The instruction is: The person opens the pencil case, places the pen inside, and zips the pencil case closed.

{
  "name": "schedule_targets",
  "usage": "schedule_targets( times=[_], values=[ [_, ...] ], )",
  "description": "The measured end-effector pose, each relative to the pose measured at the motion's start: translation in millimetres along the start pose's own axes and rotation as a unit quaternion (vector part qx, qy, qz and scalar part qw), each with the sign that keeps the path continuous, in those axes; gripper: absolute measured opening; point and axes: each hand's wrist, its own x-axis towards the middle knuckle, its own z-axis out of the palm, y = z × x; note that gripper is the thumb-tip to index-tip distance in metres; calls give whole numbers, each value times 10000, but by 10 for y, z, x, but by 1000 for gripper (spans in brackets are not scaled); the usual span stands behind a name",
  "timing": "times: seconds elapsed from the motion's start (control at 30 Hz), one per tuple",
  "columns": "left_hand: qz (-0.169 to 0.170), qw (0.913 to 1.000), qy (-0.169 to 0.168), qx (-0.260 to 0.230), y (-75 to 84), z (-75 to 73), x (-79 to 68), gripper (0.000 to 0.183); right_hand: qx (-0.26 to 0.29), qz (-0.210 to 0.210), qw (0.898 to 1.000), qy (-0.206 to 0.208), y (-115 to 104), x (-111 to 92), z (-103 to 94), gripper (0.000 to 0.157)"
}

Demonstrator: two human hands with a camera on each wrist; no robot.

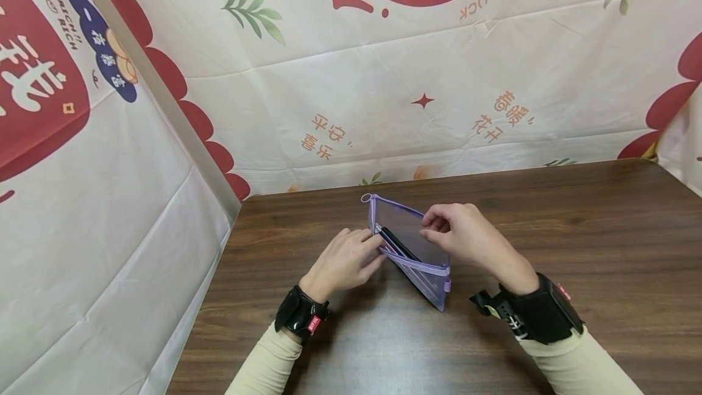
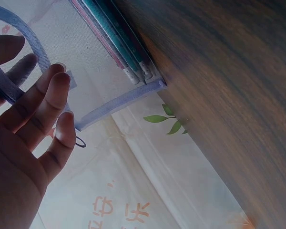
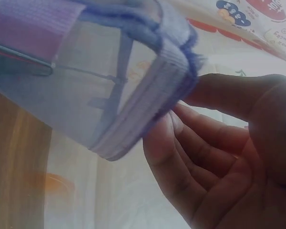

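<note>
A translucent purple mesh pencil case [image 1: 414, 218] stands with its zipped mouth open above the table. Inside it lie several pencils [image 2: 117, 40], including black and green ones, some with white eraser ends. At the near rim, by the zip-pull end, my left hand [image 1: 345, 261] holds the case, one finger showing through the mesh in the left wrist view. Across the mouth, my right hand [image 1: 466, 233] pinches the far rim between thumb and fingers. The right wrist view shows those fingertips [image 3: 159, 133] at the case's purple edge.
The case is over a dark wood table [image 1: 576, 242]. A white printed cloth [image 1: 384, 90] hangs behind the table's back edge, and another printed cloth [image 1: 109, 230] hangs along the left side. Both wrists wear black camera straps.
</note>
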Motion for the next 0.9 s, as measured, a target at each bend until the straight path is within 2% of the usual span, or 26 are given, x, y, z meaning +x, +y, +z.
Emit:
schedule_targets(
  times=[0.43, 0.63, 0.9],
  values=[
    [52, 9999, 93, 34, 9, -1, -7, 16, -232, 9, 9996, -189, -76, -67, -102, 5],
    [87, 9998, 178, -18, 13, 4, -11, 16, -330, 29, 9977, -583, -100, -113, -139, 6],
    [-23, 10000, 33, 5, 16, 8, -10, 15, -613, -45, 9933, -978, -142, -171, -177, 11]
  ],
)
